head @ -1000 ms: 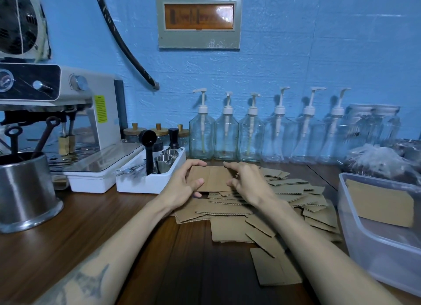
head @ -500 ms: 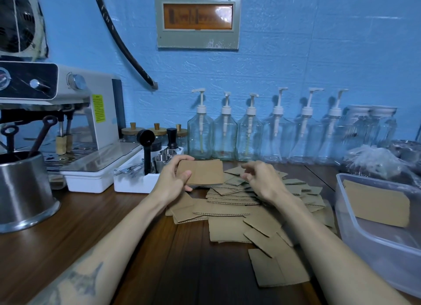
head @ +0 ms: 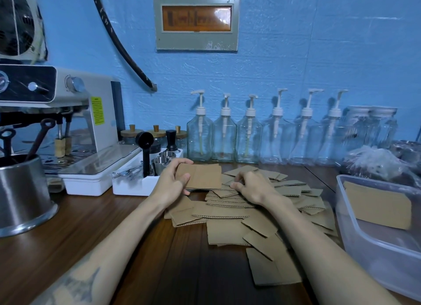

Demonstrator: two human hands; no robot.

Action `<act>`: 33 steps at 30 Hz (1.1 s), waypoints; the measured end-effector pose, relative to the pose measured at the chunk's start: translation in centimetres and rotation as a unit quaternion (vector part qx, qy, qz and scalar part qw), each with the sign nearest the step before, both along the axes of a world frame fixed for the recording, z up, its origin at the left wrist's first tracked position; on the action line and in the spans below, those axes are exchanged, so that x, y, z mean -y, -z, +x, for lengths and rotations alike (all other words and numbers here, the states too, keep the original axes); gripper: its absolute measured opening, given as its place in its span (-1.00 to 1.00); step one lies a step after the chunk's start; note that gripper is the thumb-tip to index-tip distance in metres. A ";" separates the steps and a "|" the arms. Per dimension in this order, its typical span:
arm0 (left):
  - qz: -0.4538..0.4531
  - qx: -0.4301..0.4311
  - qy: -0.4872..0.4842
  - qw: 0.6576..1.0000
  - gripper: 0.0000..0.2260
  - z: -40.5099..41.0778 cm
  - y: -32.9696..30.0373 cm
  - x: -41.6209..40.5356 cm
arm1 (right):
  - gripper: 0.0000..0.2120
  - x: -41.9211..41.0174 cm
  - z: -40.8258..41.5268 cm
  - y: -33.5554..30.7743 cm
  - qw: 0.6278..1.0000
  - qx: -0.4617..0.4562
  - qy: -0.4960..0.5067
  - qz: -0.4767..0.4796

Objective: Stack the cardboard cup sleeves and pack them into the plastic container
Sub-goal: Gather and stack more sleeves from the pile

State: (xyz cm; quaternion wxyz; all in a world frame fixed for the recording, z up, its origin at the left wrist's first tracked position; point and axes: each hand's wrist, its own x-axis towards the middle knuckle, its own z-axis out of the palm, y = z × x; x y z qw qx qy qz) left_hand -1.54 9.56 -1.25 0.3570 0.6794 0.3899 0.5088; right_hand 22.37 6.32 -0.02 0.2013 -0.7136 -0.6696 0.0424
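Observation:
Flat brown cardboard cup sleeves [head: 230, 216] lie scattered in a loose pile across the wooden counter. My left hand [head: 172, 181] grips a small stack of sleeves [head: 205, 176] by its left end, held just above the pile. My right hand [head: 252, 186] rests on the pile to the right of that stack, fingers curled and pinching at the edge of a loose sleeve [head: 225, 193]. A clear plastic container [head: 355, 225] stands at the right edge, with sleeves [head: 378, 204] lying inside it.
An espresso machine [head: 68, 122] and a steel bin [head: 20, 190] stand at the left. A white tray of tools [head: 145, 181] sits just left of my left hand. Glass pump bottles [head: 225, 140] line the blue wall; a plastic bag [head: 376, 163] lies behind the container.
My right hand let go of the held stack and dropped onto the pile to its right. My left hand keeps the stack, shifted slightly left.

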 end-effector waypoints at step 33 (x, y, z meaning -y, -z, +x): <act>-0.014 -0.013 0.018 1.000 -0.73 0.1 0.1 0.3 | -0.58 1.6 -1.2 -3.1 0.879 -0.343 -0.104 0.315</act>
